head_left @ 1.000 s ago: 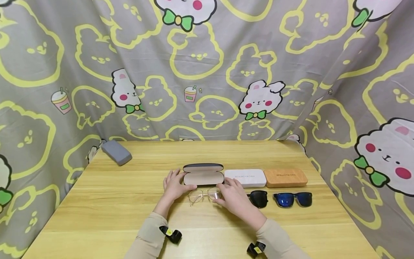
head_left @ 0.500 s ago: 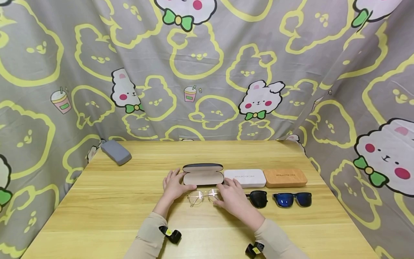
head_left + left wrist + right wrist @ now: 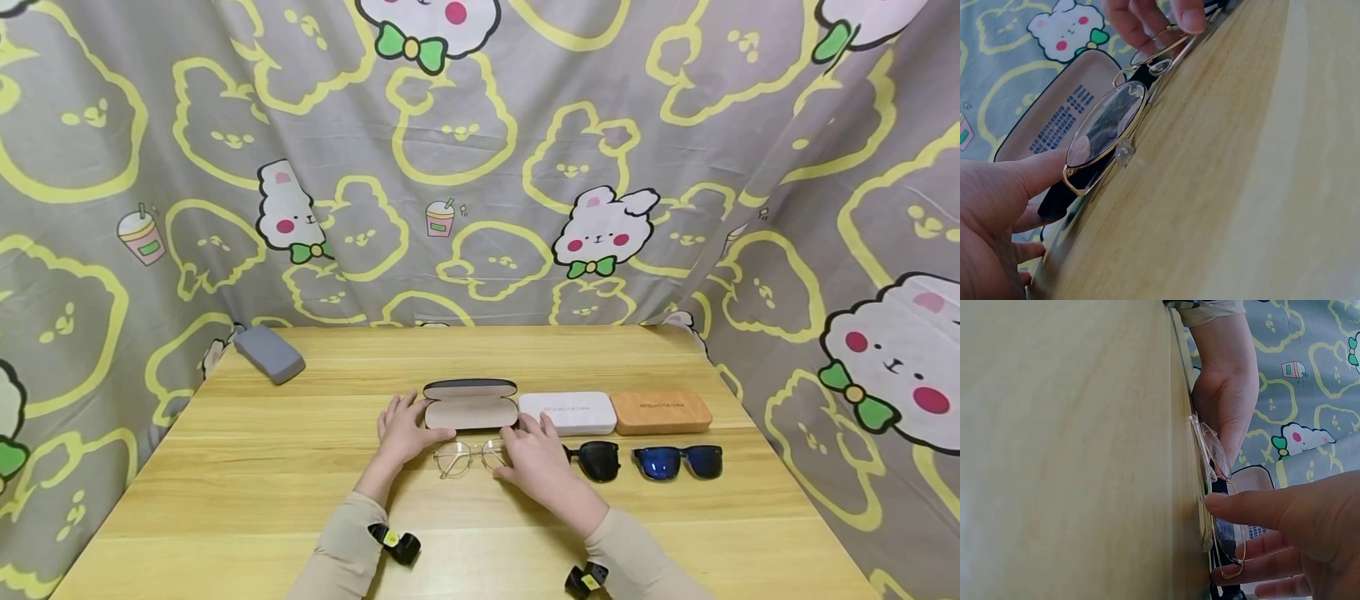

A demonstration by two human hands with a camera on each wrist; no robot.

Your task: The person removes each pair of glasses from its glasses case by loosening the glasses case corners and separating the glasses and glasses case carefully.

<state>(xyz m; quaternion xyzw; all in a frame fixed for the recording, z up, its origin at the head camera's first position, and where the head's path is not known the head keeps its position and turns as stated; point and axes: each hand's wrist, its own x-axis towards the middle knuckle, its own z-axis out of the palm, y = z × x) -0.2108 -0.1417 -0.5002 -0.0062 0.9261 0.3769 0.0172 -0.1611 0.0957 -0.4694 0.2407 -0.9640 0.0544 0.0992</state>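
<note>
An eyeglass case [image 3: 472, 414] with a pale lining lies with its lid up at mid-table. My left hand [image 3: 402, 429] holds its left end, thumb at the front edge and fingers round the side. Just in front of the case are gold wire-rimmed eyeglasses [image 3: 453, 458] with clear lenses. My right hand [image 3: 542, 460] grips them by their right end; in the right wrist view its thumb [image 3: 1241, 507] is on the near side and fingers are on the far side. The left wrist view shows the left lens [image 3: 1110, 122] overlapping the left thumb.
A white case [image 3: 567, 414] and an orange case [image 3: 663, 413], both closed, stand in line to the right. Before them lie black sunglasses [image 3: 600, 461], partly behind my right hand, and blue-lensed sunglasses [image 3: 660, 463]. A grey oblong object [image 3: 270, 354] sits back left, near the patterned curtain [image 3: 480, 275].
My right hand has shifted slightly left with the eyeglasses, uncovering more of the black sunglasses. The glare on the lenses has changed. My left hand and the case have stayed in place.
</note>
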